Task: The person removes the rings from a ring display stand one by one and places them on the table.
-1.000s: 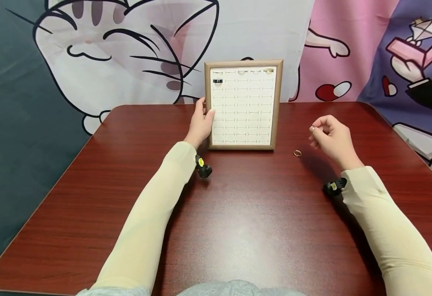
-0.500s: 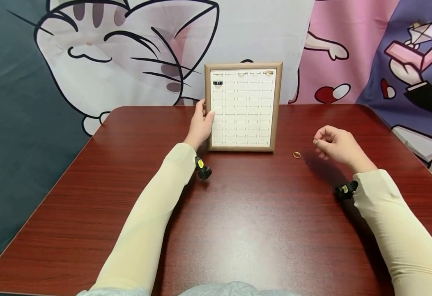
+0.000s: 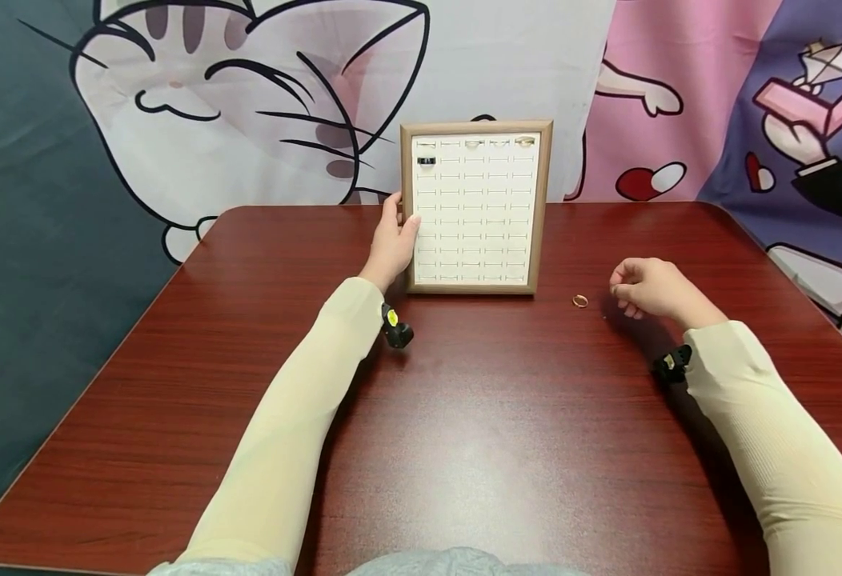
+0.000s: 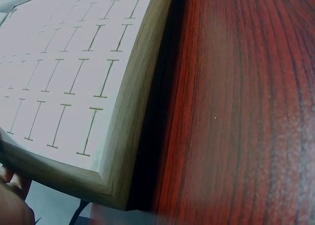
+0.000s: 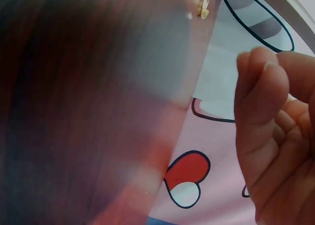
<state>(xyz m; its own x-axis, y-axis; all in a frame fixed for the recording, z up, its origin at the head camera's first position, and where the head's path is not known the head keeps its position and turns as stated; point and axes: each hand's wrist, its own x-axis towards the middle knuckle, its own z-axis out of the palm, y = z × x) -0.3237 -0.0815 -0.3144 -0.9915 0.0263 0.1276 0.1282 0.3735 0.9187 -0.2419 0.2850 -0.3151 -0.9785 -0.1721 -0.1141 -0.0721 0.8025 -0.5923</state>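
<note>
- While our left hand point(image 3: 390, 244) holds the framed display board point(image 3: 464, 214) by its left side, thumb in front and fingers behind, that grip pinches the wooden frame point(image 3: 540, 216).
- Our right hand point(image 3: 649, 288) is low over the counter point(image 3: 493, 392), its grip curled in; the right wrist view shows us thumb tip and fingertips pressed together. Whether its lowest fingers touch the wood, we cannot tell.
- We see the loose gold ring point(image 3: 580, 306) lying on the counter between the board and our right hand, near both and touching neither.
- The board stands upright, or nearly so, its white face turned toward us and lined with rows of short slots.
- Along the top row we find a mounted gold ring point(image 3: 525, 142) at the right end and thin pale rings point(image 3: 474, 145) farther left; a black ring point(image 3: 427, 162) sits at the left end of the second row.
- Behind the counter we face a cloth backdrop point(image 3: 511, 56) with a cartoon cat point(image 3: 241, 160) at left.
</note>
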